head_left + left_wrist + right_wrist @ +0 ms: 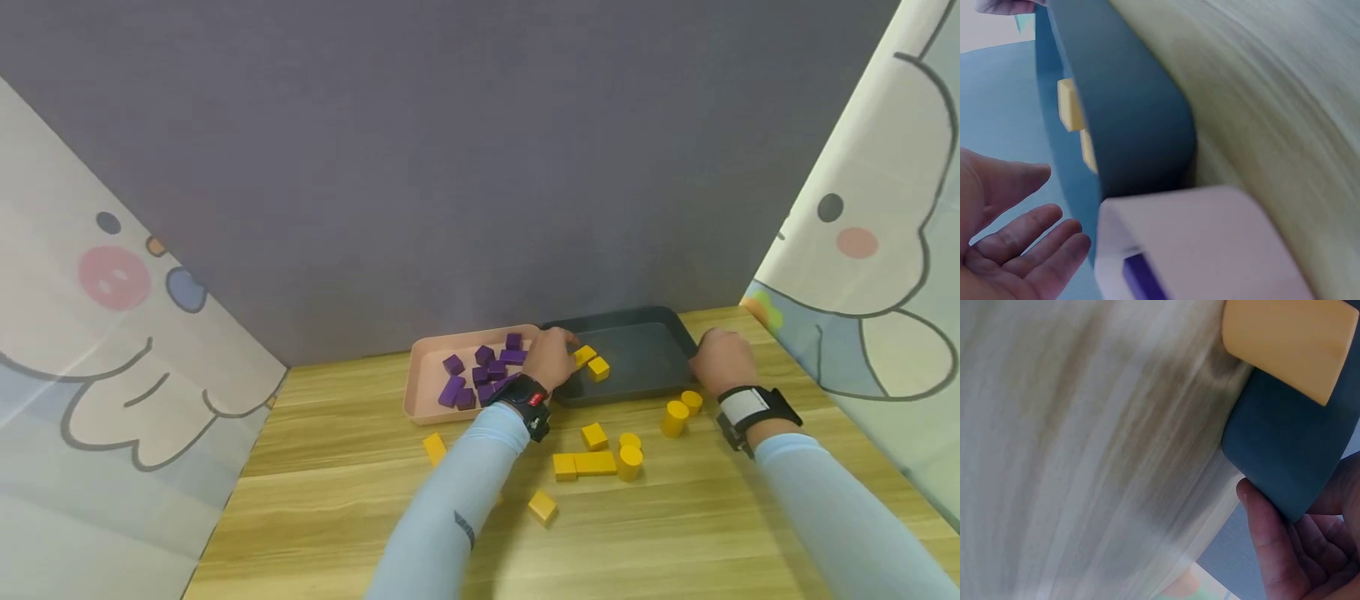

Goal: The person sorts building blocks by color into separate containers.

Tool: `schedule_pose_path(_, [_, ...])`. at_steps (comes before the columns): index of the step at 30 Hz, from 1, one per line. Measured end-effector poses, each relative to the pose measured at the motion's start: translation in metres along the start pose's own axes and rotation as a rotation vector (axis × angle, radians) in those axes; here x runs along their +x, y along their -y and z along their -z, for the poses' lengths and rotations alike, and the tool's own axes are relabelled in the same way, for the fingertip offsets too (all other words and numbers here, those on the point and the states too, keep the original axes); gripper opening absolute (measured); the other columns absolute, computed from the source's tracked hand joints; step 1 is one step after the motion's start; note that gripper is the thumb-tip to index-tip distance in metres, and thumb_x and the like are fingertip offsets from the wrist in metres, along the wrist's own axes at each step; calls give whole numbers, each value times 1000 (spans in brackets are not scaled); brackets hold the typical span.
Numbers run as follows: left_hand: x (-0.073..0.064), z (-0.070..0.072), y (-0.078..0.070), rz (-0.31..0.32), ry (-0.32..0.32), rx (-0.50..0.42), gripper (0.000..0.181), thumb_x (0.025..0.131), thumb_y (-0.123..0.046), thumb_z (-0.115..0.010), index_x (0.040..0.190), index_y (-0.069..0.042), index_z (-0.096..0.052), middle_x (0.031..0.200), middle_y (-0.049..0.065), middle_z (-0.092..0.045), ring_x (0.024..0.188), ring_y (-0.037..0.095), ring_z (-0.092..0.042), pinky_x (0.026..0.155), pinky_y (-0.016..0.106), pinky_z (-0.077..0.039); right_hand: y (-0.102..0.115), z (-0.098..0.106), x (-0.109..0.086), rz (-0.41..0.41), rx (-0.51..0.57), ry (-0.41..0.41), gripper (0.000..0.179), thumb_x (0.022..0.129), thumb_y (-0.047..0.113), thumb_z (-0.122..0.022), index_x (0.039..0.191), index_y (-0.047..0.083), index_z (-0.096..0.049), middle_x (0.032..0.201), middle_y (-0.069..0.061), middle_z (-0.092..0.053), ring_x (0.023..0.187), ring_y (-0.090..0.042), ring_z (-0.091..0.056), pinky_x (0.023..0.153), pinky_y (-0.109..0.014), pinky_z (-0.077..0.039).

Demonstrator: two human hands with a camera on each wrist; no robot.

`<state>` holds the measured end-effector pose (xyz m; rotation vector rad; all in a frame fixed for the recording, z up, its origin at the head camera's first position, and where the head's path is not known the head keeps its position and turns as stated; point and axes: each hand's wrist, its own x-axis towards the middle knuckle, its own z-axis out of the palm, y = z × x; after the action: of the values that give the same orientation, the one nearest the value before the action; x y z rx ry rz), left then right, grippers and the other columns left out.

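Observation:
My left hand [551,357] hovers where the pink tray [417,392] meets the dark grey tray [645,358]. In the left wrist view its thumb and fingers [1038,253] are apart and hold nothing. Two yellow blocks [598,368] lie inside the dark tray close to that hand. My right hand [723,360] grips the dark tray's right end, its thumb and fingers [1266,544] on either side of the wall in the right wrist view. Purple blocks [452,390], several of them, lie in the pink tray, partly hidden by the left hand.
Yellow cylinders [675,418] stand near the dark tray's front right corner and farther forward. More yellow blocks [595,463] lie on the wooden table [322,500], some partly behind the left sleeve. A grey panel [450,167] rises behind the trays, with printed panels at both sides.

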<state>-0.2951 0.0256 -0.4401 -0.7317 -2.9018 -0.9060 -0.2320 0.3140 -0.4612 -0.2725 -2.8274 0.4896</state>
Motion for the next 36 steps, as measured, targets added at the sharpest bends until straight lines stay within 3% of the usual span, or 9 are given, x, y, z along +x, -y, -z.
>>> schedule_pose_path(6, [-8, 24, 1, -58, -22, 29, 31, 98, -14, -68, 129, -13, -72, 102, 10, -77, 38, 6, -29, 38, 17, -28, -2, 0, 2, 3, 20, -15, 20, 77, 4, -65, 58, -2, -58, 61, -20, -58, 59, -42, -58, 52, -53, -46])
schedule_pose_path(14, [-34, 74, 12, -52, -54, -77, 36, 100, -16, -63, 136, -11, -66, 63, 16, -62, 34, 6, -32, 34, 19, -27, -9, -2, 5, 9, 8, -9, 22, 78, 4, -62, 57, -2, -57, 60, -20, -58, 58, -42, -58, 51, -53, -46])
schedule_pose_path(19, [-59, 105, 25, -45, -122, -107, 38, 101, -19, -62, 138, -12, -64, 84, 11, -73, 35, 7, -28, 35, 20, -27, -16, -2, 8, 24, 4, -19, 21, 78, 4, -62, 59, -3, -57, 57, -16, -55, 55, -37, -55, 47, -47, -43])
schedule_pose_path(23, [-80, 119, 35, -83, -212, 0, 40, 99, -24, -66, 138, -15, -65, 103, 8, -78, 36, 16, -36, 37, 28, -34, -22, -1, 9, 28, -1, -27, 21, 78, 4, -63, 59, -3, -57, 57, -15, -53, 54, -35, -53, 46, -44, -41])
schedule_pose_path(25, [-91, 123, 41, -108, -244, 23, 42, 98, -22, -68, 139, -11, -64, 122, 9, -75, 55, 21, -61, 53, 32, -53, -24, 1, 9, 31, -2, -31, 22, 78, 4, -62, 58, -3, -56, 56, -15, -52, 53, -35, -52, 46, -44, -40])
schedule_pose_path(27, [-103, 126, 47, -89, -232, -4, 48, 98, -21, -68, 143, -7, -59, 140, 10, -66, 95, 26, -73, 83, 40, -61, -24, 1, 8, 27, -5, -30, 22, 78, 4, -62, 58, -3, -56, 56, -15, -52, 53, -35, -52, 46, -44, -40])
schedule_pose_path(30, [-123, 130, 58, -25, -166, -80, 57, 100, -20, -66, 152, -4, -46, 157, 15, -47, 146, 34, -45, 117, 51, -41, -25, 1, 7, 23, -14, -29, 21, 78, 4, -62, 59, -4, -57, 56, -16, -53, 54, -37, -53, 47, -47, -42])
schedule_pose_path(32, [-137, 132, 65, 32, -123, -79, 64, 101, -23, -65, 157, -9, -38, 166, 15, -34, 152, 37, -34, 120, 55, -35, -24, 1, 7, 17, -21, -26, 20, 78, 4, -63, 60, -6, -58, 57, -18, -55, 55, -38, -55, 48, -49, -43])
schedule_pose_path(36, [-159, 126, 83, 38, -77, 28, 76, 98, -28, -70, 162, -19, -30, 172, 13, -11, 156, 45, -19, 118, 63, -33, -24, 2, 7, 8, -32, -30, 20, 78, 4, -63, 62, -8, -58, 58, -19, -55, 55, -40, -55, 49, -51, -44])
